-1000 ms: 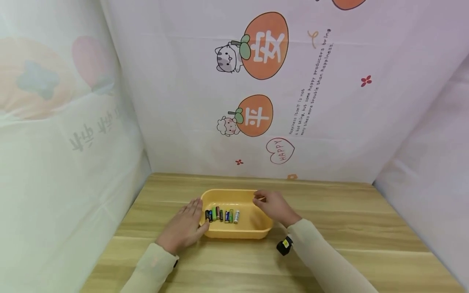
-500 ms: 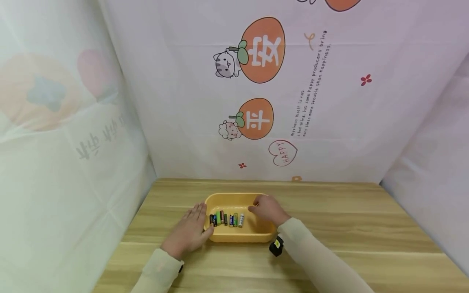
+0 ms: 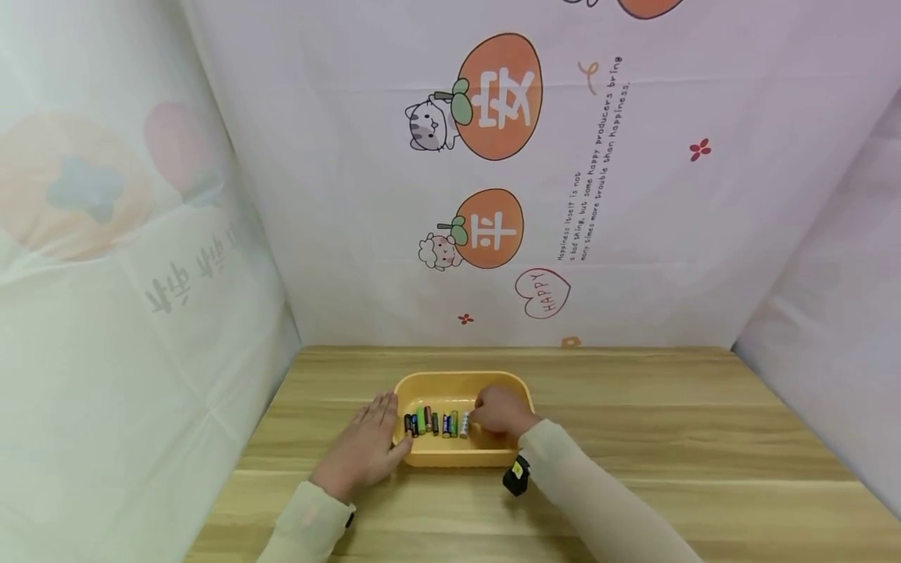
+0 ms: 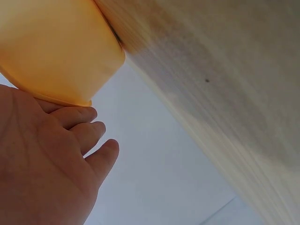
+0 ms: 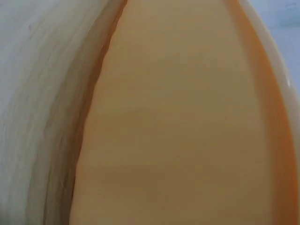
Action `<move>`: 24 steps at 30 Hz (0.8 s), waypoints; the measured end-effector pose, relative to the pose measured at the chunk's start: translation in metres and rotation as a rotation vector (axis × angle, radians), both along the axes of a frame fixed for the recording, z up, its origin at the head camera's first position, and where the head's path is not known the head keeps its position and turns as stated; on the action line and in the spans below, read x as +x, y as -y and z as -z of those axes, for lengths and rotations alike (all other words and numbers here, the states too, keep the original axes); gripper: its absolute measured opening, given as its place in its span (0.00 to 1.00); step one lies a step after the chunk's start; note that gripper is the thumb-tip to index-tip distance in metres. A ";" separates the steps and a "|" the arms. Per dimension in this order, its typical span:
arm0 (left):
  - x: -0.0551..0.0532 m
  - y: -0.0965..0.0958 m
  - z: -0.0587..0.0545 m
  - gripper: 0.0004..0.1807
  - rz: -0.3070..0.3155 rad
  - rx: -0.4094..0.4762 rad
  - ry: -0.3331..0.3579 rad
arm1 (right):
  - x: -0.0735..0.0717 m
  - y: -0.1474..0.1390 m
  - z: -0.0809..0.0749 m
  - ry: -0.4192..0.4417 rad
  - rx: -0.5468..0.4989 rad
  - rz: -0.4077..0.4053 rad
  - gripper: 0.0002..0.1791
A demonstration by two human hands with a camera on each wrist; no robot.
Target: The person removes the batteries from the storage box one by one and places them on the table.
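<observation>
A shallow yellow plastic tray (image 3: 464, 460) rests on the wood-grain table, with several small batteries lying side by side in its left half. My left hand (image 3: 359, 447) lies along the tray's left end, fingers extended against the rim; the left wrist view shows the palm and fingertips at the yellow wall (image 4: 61, 47). Inside the tray is my right hand (image 3: 501, 410), lowered with bent fingers, its fingertips right at the white battery (image 3: 464, 425) on the right of the row. I cannot tell whether they pinch it. Left of that are a green battery (image 3: 454, 424) and a blue one (image 3: 446, 425).
A bright green battery (image 3: 421, 421) and dark ones lie further left in the row. Printed white cloth (image 3: 394, 289) hangs behind the table and at both sides. Tray wall (image 5: 173, 117) fills most of the right wrist view. A black device (image 3: 517, 475) sits at my right wrist.
My right hand has moved from above the tray's far right rim down and left into it, reaching the white battery. The left hand keeps its place at the tray's left end.
</observation>
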State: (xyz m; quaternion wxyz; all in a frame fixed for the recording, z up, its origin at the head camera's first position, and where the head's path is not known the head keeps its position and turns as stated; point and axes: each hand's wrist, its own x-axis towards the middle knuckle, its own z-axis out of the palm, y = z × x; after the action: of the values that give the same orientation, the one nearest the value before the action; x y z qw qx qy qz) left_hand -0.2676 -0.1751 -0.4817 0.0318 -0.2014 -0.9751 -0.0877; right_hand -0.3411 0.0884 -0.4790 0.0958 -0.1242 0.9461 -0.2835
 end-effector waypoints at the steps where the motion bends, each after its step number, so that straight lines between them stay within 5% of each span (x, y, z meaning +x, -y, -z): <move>1: 0.001 0.000 0.000 0.43 -0.004 -0.006 -0.001 | 0.000 0.001 0.001 0.000 0.004 -0.012 0.14; 11: -0.003 -0.003 0.002 0.43 -0.002 0.031 -0.012 | 0.002 0.013 0.000 0.094 -0.107 -0.030 0.08; 24: -0.005 -0.003 0.003 0.42 -0.002 0.020 -0.015 | 0.000 0.022 0.006 0.076 -0.121 0.016 0.15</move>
State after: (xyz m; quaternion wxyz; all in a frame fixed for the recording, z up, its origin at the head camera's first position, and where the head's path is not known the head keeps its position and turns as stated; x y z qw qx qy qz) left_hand -0.2726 -0.1726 -0.4850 0.0410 -0.2009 -0.9741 -0.0957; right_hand -0.3414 0.0667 -0.4847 0.1215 -0.1113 0.9239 -0.3452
